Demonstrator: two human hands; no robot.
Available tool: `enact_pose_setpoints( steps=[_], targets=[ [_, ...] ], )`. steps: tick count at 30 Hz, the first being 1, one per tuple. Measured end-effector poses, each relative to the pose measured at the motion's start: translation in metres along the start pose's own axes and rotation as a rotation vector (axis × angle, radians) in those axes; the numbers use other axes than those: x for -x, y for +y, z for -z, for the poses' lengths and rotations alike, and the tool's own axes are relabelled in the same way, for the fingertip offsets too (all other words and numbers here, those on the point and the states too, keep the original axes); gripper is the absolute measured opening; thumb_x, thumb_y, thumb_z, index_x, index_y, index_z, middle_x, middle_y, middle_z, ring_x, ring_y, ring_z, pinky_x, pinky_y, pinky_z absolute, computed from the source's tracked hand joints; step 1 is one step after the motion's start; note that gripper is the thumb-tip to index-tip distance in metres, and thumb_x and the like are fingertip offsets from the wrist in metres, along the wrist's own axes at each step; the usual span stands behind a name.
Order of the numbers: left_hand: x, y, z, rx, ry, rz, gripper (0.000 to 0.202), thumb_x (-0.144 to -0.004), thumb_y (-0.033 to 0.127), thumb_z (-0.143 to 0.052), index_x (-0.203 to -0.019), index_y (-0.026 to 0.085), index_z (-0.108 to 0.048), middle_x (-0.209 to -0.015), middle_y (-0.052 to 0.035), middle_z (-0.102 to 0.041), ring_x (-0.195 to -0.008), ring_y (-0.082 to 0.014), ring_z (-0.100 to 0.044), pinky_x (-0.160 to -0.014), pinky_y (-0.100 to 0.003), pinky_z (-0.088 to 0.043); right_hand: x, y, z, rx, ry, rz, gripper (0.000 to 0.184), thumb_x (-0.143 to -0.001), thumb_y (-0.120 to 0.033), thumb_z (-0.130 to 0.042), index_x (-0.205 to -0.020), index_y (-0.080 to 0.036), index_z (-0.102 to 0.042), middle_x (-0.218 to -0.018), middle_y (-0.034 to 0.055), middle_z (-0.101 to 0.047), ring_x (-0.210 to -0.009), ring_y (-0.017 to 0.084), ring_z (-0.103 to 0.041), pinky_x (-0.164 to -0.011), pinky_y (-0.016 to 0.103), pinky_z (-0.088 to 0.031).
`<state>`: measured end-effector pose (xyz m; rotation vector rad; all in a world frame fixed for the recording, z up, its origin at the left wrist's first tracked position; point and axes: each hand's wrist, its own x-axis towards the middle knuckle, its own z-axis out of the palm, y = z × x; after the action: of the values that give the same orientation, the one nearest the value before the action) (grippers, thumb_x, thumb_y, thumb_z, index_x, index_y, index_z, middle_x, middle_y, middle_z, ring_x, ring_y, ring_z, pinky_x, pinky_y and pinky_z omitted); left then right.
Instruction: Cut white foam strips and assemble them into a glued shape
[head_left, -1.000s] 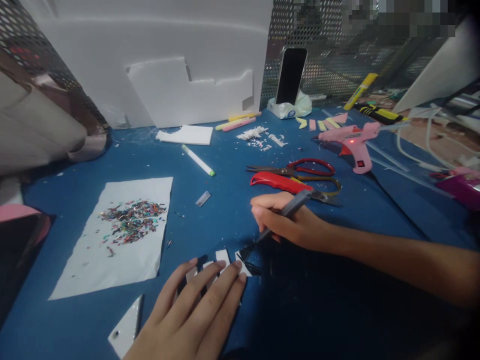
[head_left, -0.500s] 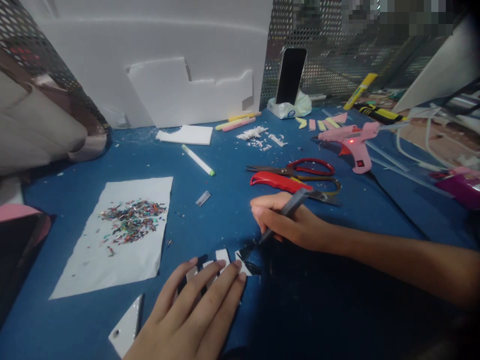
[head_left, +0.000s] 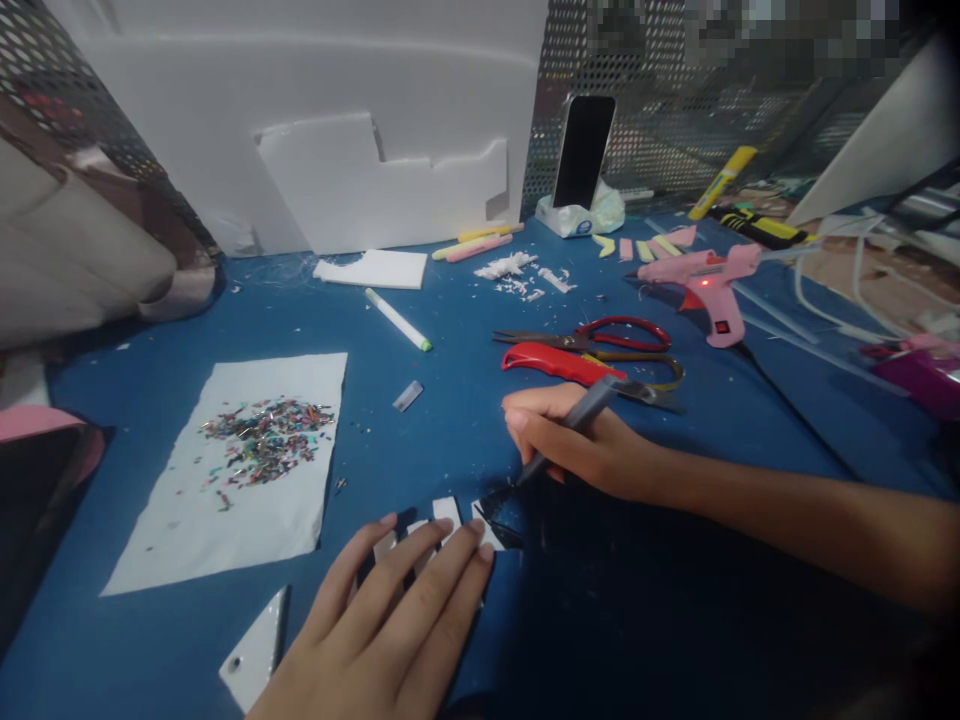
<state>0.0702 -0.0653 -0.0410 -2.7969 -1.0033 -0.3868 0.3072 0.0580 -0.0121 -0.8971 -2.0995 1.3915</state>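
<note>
My left hand (head_left: 409, 620) lies flat with its fingers stretched out, pressing on several small white pieces (head_left: 447, 515) at the front of the blue table (head_left: 420, 450). Past those fingertips, a white piece with a dark part (head_left: 487, 525) touches the surface. My right hand (head_left: 570, 440) is closed in a writing grip around a dark grey pen-shaped tool (head_left: 592, 402). Its lower end points down at the dark part; whether it ends in a nib or a blade I cannot tell. A white triangular piece with a hole (head_left: 255, 650) rests left of my left hand.
Coloured bits lie on a white paper (head_left: 187, 530) at left. Scissors (head_left: 637, 335) and a red-handled cutter (head_left: 555, 362) lie beyond my right hand. A pink glue gun (head_left: 709, 285), its light lit, is farther right. A phone (head_left: 585, 150) stands at the back.
Both hands and the pen-shaped tool look almost unmoved. The whole view has shifted very slightly.
</note>
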Motion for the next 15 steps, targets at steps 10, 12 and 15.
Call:
enact_pose_setpoints(
  steps=[10, 12, 15],
  targets=[
    [0.0000, 0.0002, -0.0003, 0.001, 0.015, 0.011, 0.056, -0.100, 0.051, -0.040, -0.141, 0.013, -0.047, -0.148, -0.0071, -0.047, -0.130, -0.0268, -0.043, -0.120, -0.048, -0.007, 0.0004, 0.0016, -0.0009, -0.007, 0.003, 0.006, 0.041, -0.100, -0.034, -0.039, -0.064, -0.016, -0.047, -0.056, -0.0054, -0.042, -0.046, 0.006, -0.044, -0.045, 0.021, -0.034],
    [0.0007, 0.0004, -0.0009, 0.000, 0.016, 0.013, 0.056, -0.100, 0.051, -0.040, -0.141, 0.013, -0.047, -0.148, -0.0068, -0.047, -0.129, -0.0268, -0.043, -0.120, -0.048, -0.007, 0.0008, 0.0019, -0.0007, -0.010, 0.005, 0.006, 0.041, -0.101, -0.033, -0.039, -0.064, -0.016, -0.047, -0.056, -0.0054, -0.042, -0.046, 0.006, -0.044, -0.046, 0.021, -0.034],
    [0.0012, 0.0004, -0.0009, 0.000, 0.013, 0.011, 0.057, -0.100, 0.052, -0.040, -0.141, 0.014, -0.047, -0.148, -0.0065, -0.048, -0.129, -0.0268, -0.043, -0.120, -0.048, -0.007, 0.0008, 0.0015, -0.0002, -0.005, 0.009, 0.011, 0.041, -0.101, -0.033, -0.039, -0.065, -0.016, -0.047, -0.056, -0.0053, -0.042, -0.047, 0.006, -0.044, -0.046, 0.021, -0.035]
  ],
)
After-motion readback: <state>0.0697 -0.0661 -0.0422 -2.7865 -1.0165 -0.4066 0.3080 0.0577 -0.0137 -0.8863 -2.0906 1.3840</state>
